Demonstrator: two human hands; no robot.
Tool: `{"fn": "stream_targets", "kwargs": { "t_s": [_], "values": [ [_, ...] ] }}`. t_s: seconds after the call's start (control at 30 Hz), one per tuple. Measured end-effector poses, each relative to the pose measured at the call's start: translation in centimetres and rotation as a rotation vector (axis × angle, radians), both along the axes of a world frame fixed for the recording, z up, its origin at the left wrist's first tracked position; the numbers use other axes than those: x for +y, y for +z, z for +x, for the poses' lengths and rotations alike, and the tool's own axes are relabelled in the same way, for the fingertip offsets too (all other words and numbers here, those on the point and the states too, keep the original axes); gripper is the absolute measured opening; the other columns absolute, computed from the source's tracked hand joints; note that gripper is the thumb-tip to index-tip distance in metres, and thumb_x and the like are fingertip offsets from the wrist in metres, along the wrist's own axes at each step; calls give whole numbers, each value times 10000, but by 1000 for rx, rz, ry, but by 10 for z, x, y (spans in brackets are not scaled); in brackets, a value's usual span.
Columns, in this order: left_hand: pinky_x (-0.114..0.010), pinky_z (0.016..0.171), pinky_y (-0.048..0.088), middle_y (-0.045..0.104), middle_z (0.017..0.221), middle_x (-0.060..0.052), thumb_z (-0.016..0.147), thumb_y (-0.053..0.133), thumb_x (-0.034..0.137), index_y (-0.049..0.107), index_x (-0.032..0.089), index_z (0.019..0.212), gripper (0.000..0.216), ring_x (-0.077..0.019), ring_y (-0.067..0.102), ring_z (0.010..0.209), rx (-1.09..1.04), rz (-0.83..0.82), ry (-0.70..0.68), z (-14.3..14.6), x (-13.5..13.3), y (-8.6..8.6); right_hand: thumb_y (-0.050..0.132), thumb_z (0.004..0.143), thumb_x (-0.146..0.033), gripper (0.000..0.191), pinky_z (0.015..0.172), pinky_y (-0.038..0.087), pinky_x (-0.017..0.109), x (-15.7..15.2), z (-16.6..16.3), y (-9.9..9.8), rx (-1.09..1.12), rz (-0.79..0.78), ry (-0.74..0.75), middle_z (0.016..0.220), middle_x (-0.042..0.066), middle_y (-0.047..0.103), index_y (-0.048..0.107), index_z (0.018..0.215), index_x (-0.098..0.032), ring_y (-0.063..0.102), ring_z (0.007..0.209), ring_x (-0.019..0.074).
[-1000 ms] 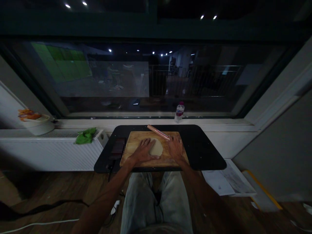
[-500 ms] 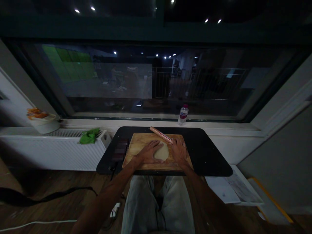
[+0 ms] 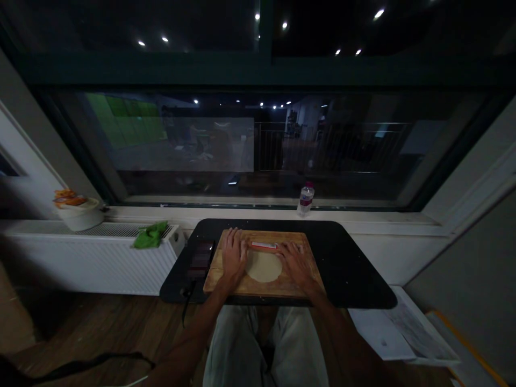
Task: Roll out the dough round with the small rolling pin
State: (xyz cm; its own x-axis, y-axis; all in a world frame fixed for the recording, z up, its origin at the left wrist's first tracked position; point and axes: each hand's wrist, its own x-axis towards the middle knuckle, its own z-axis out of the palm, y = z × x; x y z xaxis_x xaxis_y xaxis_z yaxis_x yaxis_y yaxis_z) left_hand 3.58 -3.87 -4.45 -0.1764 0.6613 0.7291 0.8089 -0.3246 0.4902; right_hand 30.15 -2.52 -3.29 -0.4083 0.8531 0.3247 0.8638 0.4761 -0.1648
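A rolling pin (image 3: 264,246) with a white and red label lies crosswise on a wooden cutting board (image 3: 258,292). My left hand (image 3: 234,253) covers its left end, fingers pointing away from me. Over the right end rests my right hand (image 3: 294,258), fingers bent across the wood. Both ends of the pin are hidden beneath my hands. Just on the near side of the pin is a flat, pale, roundish sheet of dough (image 3: 264,267), its far edge close to or under the pin.
The board sits on a black table (image 3: 346,274). A dark blurred-out object (image 3: 200,258) with a cable lies left of the board. A water bottle (image 3: 306,199) stands on the windowsill. On the radiator are a green cloth (image 3: 151,235) and a white tub (image 3: 80,214).
My left hand has left the dough and moved onto the pin's left end. The pin has turned from slanted to crosswise and come nearer me. The dough looks wider.
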Motion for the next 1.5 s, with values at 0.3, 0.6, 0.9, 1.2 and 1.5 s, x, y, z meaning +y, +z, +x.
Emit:
{"fn": "stream_targets", "kwargs": {
  "t_s": [0.3,0.6,0.9,1.2,1.5],
  "values": [
    [-481,1115,584,820,1259,-161,1071,509,162,771,180,1323,364,-328,747,1215,109,-398,95,3,2,3,527,1160,-265,362,1172,475,465,-6,-3,3,124,11,71,1312,118,795,830,1358,-280,691,1277,294],
    [-483,1285,437,628,1657,-151,899,643,94,465,247,1751,884,-336,575,1532,395,-615,-45,-4,15,32,568,1100,-236,351,1223,455,402,25,-16,37,-15,-106,3,1394,108,803,855,1302,-246,669,1363,281],
    [-556,1369,340,604,1661,-216,1101,536,333,602,169,1628,556,-390,426,1672,373,-701,127,-1,48,26,571,1098,-328,676,1386,254,541,49,-23,32,-161,-222,7,1836,174,424,496,1764,-239,368,1691,348],
    [-592,1320,387,672,1591,-212,1177,393,396,713,177,1433,465,-406,443,1659,420,-761,150,1,53,34,374,1180,-491,714,1334,313,571,75,-31,15,-14,-292,-306,1749,234,534,363,1825,-185,405,1678,386],
    [-624,1337,378,659,1608,-221,1160,448,359,720,168,1457,446,-423,434,1671,427,-747,141,6,44,31,529,1097,-382,720,1341,325,579,60,-37,18,-53,-257,-321,1716,242,578,466,1777,-154,459,1651,405]
  ]
}}
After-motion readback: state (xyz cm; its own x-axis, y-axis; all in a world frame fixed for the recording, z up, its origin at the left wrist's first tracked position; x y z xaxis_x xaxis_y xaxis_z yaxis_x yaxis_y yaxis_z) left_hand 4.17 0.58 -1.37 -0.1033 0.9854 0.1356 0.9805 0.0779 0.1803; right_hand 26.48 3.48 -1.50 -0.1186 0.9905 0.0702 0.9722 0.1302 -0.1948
